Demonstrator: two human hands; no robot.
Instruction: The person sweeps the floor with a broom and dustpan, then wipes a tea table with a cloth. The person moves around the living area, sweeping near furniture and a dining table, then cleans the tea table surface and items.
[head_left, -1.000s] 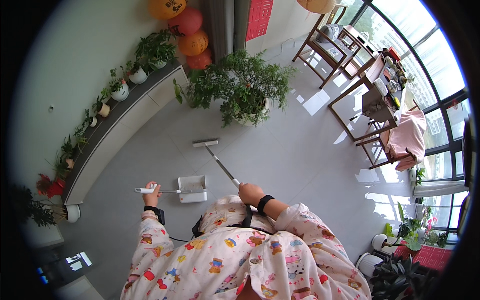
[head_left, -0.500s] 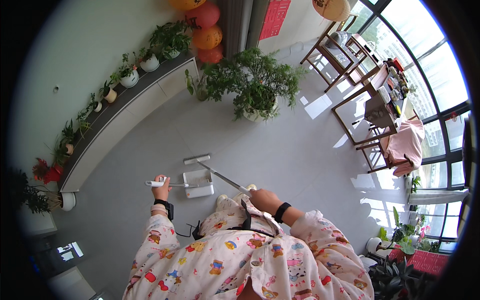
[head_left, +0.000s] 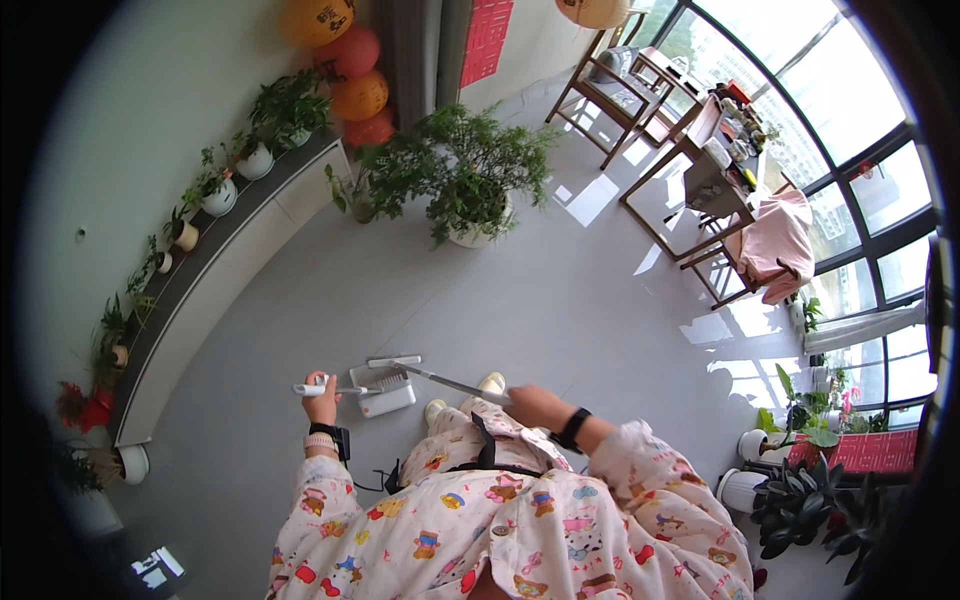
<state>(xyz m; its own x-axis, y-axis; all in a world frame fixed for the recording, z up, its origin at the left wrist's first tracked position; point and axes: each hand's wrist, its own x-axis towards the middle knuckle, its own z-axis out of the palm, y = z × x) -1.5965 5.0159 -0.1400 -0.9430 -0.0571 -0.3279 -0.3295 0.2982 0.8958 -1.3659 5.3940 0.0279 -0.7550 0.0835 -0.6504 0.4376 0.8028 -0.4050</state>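
Note:
My left hand (head_left: 320, 400) is closed on the white handle (head_left: 308, 389) of a short rod that reaches to a white dustpan (head_left: 386, 403) on the floor, with comb-like teeth showing at its top. My right hand (head_left: 538, 408) grips a long grey broom pole (head_left: 450, 382) that slopes down to the left. The white broom head (head_left: 393, 361) lies at the dustpan's far edge, partly over it. My shoes (head_left: 491, 385) stand just right of the dustpan and below it.
A curved ledge (head_left: 225, 255) with potted plants runs along the left. A large potted plant (head_left: 470, 185) stands ahead, near hanging lanterns (head_left: 360, 95). Wooden chairs (head_left: 615, 100) and a cluttered table (head_left: 725, 140) are by the windows. More plants (head_left: 810, 420) stand at lower right.
The broom head has come back toward me from out on the floor to the dustpan's far edge. My right hand has moved right and lower, still holding the pole.

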